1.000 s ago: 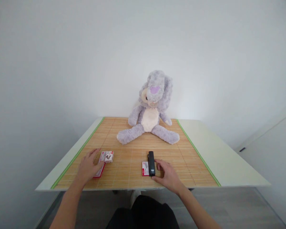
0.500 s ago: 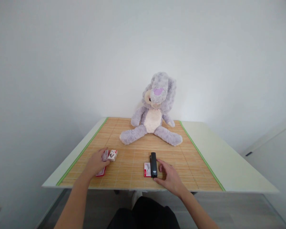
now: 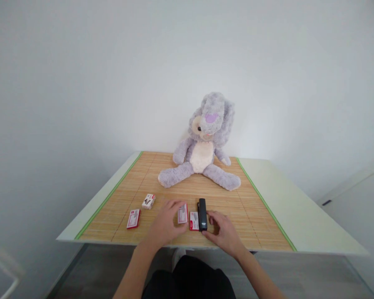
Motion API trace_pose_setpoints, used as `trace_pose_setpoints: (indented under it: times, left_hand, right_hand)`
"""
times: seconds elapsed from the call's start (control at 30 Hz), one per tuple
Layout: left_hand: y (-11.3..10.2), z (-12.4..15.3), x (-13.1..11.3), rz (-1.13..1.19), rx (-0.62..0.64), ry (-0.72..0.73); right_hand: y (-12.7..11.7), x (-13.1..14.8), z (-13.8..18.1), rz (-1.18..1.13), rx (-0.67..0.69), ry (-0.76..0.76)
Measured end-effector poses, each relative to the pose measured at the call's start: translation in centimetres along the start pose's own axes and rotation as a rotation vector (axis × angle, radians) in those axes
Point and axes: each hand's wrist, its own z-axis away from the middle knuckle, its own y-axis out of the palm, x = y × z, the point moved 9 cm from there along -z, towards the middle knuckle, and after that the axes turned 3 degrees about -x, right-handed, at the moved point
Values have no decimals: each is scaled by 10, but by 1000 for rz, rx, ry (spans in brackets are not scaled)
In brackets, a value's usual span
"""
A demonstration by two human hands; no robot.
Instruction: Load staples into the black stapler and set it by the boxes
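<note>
My left hand (image 3: 166, 223) grips a small flat red-and-white box (image 3: 183, 214) between thumb and fingers, just left of another red-and-white box (image 3: 193, 221). That second box lies flat against the left side of a black stapler (image 3: 202, 214). At the stapler's right side is my right hand (image 3: 223, 232), its thumb by the near end and its index finger farther up, spread apart; whether they press on it I cannot tell. Farther left lie a third red-edged box (image 3: 133, 219) and a small white box with a dark picture (image 3: 148, 201).
A grey plush rabbit (image 3: 202, 158) sits at the back of the bamboo mat (image 3: 162, 195), legs spread, near the white wall. The mat has green edges and covers the middle of a pale table (image 3: 286, 195), whose front edge is close to me.
My left hand has moved right from the boxes at the left, carrying one red-and-white box towards the stapler. My right hand has stayed beside the stapler. The view has shifted slightly.
</note>
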Motion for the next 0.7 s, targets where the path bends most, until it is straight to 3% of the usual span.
trace_pose_setpoints:
  times: [0.1, 0.2, 0.43, 0.7]
  left_hand:
    - [34, 2, -11, 71, 62, 19]
    - [49, 1, -9, 93, 114, 17]
    - [61, -7, 4, 136, 223, -10]
    - [71, -13, 7, 164, 225, -2]
  right_hand:
    - [-1, 4, -1, 4, -2, -11]
    - [-3, 7, -2, 5, -1, -16]
    - [-2, 8, -2, 27, 11, -23]
    - [1, 3, -2, 33, 17, -1]
